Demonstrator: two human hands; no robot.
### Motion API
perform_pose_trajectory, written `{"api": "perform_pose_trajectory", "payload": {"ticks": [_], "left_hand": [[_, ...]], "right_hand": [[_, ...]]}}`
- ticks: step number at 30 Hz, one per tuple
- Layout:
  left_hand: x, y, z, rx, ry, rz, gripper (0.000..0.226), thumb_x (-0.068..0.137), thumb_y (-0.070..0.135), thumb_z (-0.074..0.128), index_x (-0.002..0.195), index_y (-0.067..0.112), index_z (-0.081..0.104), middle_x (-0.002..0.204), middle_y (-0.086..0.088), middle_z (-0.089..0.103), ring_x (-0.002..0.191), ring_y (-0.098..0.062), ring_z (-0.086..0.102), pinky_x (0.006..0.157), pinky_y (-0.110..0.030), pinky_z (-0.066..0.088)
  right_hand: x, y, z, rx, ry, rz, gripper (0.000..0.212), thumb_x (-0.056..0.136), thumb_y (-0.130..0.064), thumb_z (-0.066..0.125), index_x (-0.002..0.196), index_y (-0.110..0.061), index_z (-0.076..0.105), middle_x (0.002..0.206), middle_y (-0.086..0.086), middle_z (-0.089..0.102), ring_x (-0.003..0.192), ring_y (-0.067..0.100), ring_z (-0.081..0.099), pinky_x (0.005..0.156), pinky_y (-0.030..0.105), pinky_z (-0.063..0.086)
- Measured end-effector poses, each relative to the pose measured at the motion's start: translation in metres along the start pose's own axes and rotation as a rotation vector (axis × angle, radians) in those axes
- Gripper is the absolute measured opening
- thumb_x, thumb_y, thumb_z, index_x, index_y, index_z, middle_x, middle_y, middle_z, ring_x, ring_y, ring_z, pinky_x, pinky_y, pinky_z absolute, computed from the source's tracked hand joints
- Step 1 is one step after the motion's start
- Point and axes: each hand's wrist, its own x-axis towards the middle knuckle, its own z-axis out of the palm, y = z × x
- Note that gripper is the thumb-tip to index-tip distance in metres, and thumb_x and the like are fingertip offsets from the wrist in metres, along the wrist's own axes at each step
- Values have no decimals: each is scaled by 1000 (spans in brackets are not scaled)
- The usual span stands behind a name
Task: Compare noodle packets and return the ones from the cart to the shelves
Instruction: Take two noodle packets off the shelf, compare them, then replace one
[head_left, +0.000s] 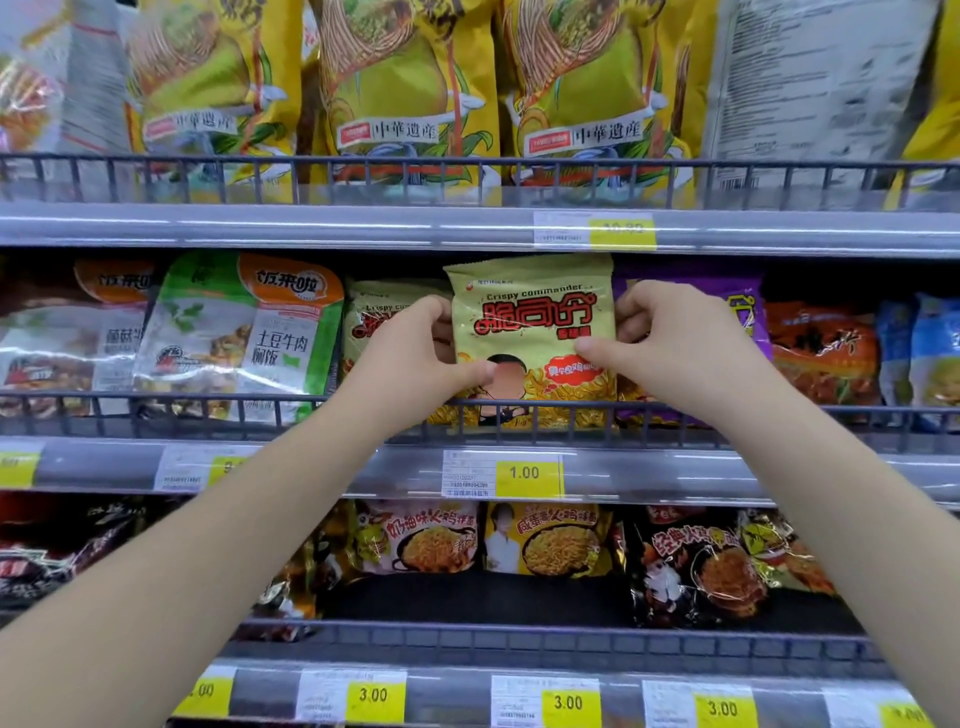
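A pale yellow-green noodle packet (532, 312) marked "Crispy commander" stands upright on the middle shelf (675, 475), its lower part behind the wire rail (208, 402). My left hand (410, 353) pinches its left edge, thumb across the front. My right hand (670, 338) pinches its right edge the same way. Another packet of the same kind (379, 312) stands just to its left, partly hidden by my left hand. A purple packet (737, 306) stands behind my right hand.
Tall yellow noodle bags (395, 88) fill the top shelf. White-and-green rice meal packs (244, 332) stand at middle left, orange and blue packets (826, 348) at middle right. Black and yellow noodle packets (550, 538) sit on the lower shelf. A yellow price tag (527, 474) reads 1.00.
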Motion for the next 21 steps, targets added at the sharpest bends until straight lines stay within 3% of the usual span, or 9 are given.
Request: {"api": "perform_pose_trajectory", "payload": {"ticks": [9, 13, 17, 21], "left_hand": [[-1, 0, 3, 52, -6, 3, 48, 82, 33, 88, 118, 28, 58, 106, 17, 70, 94, -4, 71, 89, -33, 60], [-5, 1, 4, 55, 62, 12, 64, 81, 37, 89, 133, 24, 54, 112, 16, 68, 95, -1, 68, 74, -15, 51], [-13, 4, 2, 33, 113, 26, 54, 84, 36, 86, 125, 30, 51, 105, 21, 66, 89, 9, 66, 63, -1, 45], [-21, 6, -2, -18, 181, 55, 49, 86, 34, 85, 122, 31, 51, 103, 19, 66, 90, 13, 65, 65, 1, 44]], "right_hand": [[-8, -2, -3, -72, -26, 34, 35, 84, -50, 78, 95, -18, 70, 76, -11, 68, 73, -2, 59, 58, 17, 43], [-11, -4, -4, -86, -19, 57, 36, 83, -52, 78, 91, -19, 66, 76, -8, 71, 79, 6, 64, 64, 23, 48], [-16, -2, -6, -77, 9, 75, 45, 82, -55, 77, 102, -19, 58, 81, -9, 70, 90, 13, 63, 71, 33, 47], [-25, -2, -12, -39, 39, 74, 39, 84, -56, 74, 99, -25, 57, 80, -10, 69, 87, 10, 63, 75, 36, 53]]}}
